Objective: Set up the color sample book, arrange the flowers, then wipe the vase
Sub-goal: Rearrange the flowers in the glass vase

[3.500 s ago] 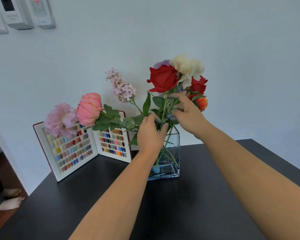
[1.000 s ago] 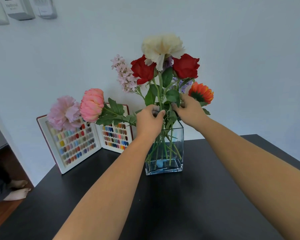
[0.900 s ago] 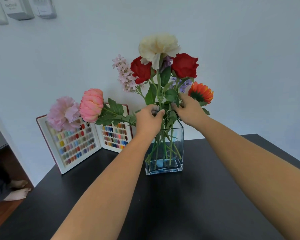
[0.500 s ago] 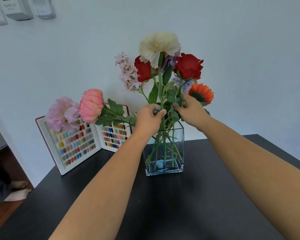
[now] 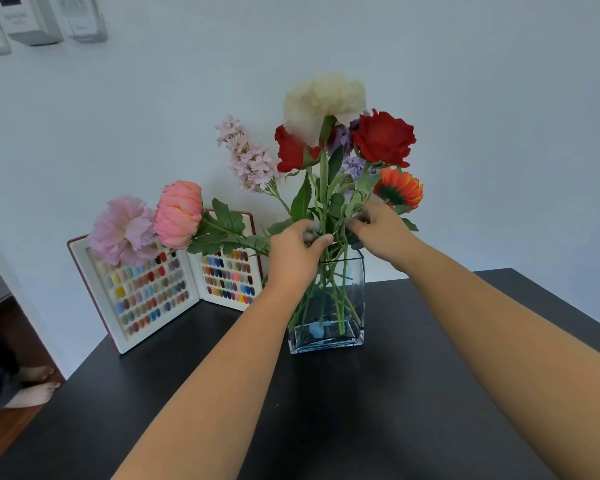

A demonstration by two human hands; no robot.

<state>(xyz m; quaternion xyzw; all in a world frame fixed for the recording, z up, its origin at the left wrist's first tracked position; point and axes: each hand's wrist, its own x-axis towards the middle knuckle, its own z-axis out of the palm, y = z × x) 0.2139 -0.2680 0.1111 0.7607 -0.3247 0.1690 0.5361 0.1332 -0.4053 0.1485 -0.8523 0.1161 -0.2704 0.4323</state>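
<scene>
My left hand (image 5: 297, 252) is curled around the bunch of green stems (image 5: 323, 202) just above the mouth of the glass vase (image 5: 329, 303), thumb tip pressed against the front of them. My right hand (image 5: 378, 230) comes in from 3 o'clock of the bunch, its fingers pinched into the leaves and stems at the same height, though I cannot tell which stem they have.

The vase is a clear, square-sided box standing upright on the black table (image 5: 378, 410), near its far edge at about 12 o'clock from me. Inside it the stems cross one another and reach down to the thick glass base, where something pale blue (image 5: 316, 329) lies at the bottom; I cannot make out what it is.

Above the rim, a cream carnation (image 5: 324, 102) stands highest. A red rose (image 5: 383, 138) sits at 4 o'clock of it and a second red bloom (image 5: 291, 150) at 7 o'clock, partly behind the cream one. Small lilac flowers (image 5: 352, 164) show between the reds. An orange gerbera (image 5: 400, 188) tips outward just above my right hand. A pale pink lilac spray (image 5: 248, 157) leans toward 10 o'clock. Two heads droop far out toward 9 o'clock on a leafy stem: a coral peony (image 5: 179, 213) and a light pink flower (image 5: 123, 230) beside it.

The color sample book (image 5: 146, 292) stands open at 9 o'clock of the vase, propped against the white wall (image 5: 499, 116), its two pages of coloured chips facing me and partly covered by the drooping heads.
</scene>
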